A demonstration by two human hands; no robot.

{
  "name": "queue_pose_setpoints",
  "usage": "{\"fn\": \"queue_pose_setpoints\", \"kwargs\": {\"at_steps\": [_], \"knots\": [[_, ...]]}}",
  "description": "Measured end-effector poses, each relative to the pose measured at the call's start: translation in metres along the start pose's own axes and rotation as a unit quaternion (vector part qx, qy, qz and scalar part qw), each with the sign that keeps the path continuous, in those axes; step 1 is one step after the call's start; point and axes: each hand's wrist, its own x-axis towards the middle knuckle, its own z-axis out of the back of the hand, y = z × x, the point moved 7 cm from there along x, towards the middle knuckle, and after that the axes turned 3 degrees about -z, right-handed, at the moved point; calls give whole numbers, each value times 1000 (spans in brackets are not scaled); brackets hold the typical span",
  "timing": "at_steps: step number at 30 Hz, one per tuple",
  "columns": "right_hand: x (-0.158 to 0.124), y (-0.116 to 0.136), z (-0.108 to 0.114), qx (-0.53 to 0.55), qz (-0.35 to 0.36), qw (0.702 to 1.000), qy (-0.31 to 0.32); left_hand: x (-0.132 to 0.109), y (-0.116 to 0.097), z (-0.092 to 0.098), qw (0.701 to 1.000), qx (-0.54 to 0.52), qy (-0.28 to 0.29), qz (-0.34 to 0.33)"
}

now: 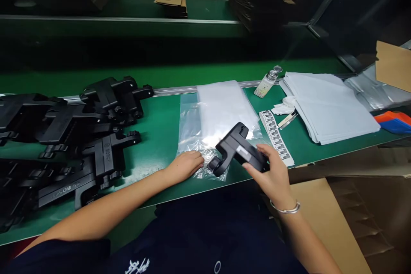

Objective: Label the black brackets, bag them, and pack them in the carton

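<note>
My right hand grips a black plastic T-shaped part by its narrow end, and a small white label shows on its upper face. Below the part, clear plastic bags lie in a stack on the green bench. Resting on the near left edge of these bags is my left hand. Its fingers are curled and pressed together, and whatever they pinch is hidden. A sheet of barcode labels lies to the right of the bags.
Several similar black parts are heaped at the left. To the right are a small bottle, tweezers, a crumpled white cloth and a stack of white sheets. An open cardboard box stands below the bench edge.
</note>
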Motion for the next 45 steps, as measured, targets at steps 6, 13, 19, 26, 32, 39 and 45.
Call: {"fn": "queue_pose_setpoints", "kwargs": {"at_steps": [6, 13, 19, 26, 32, 39, 45], "knots": [[7, -29, -15, 241, -207, 946, 68, 6, 15, 3, 995, -9, -16, 99], [5, -33, -14, 326, -261, 905, 81, -4, 0, -14, 998, -7, -30, 59], [-8, -29, -24, 340, -211, 901, 168, 1, 17, 22, 982, -138, -67, 110], [-25, -36, -49, 238, -54, 954, 171, 22, -4, 54, 963, -185, -156, 116], [-28, -61, -47, 175, -49, 970, 162, 11, -18, 65, 958, -197, -167, 124], [-22, -36, -36, 31, -37, 994, 93, 7, -50, 72, 966, -217, -142, 15], [-16, 3, -46, -110, 40, 992, 48, 23, -85, 69, 969, -101, -190, -124]]}}
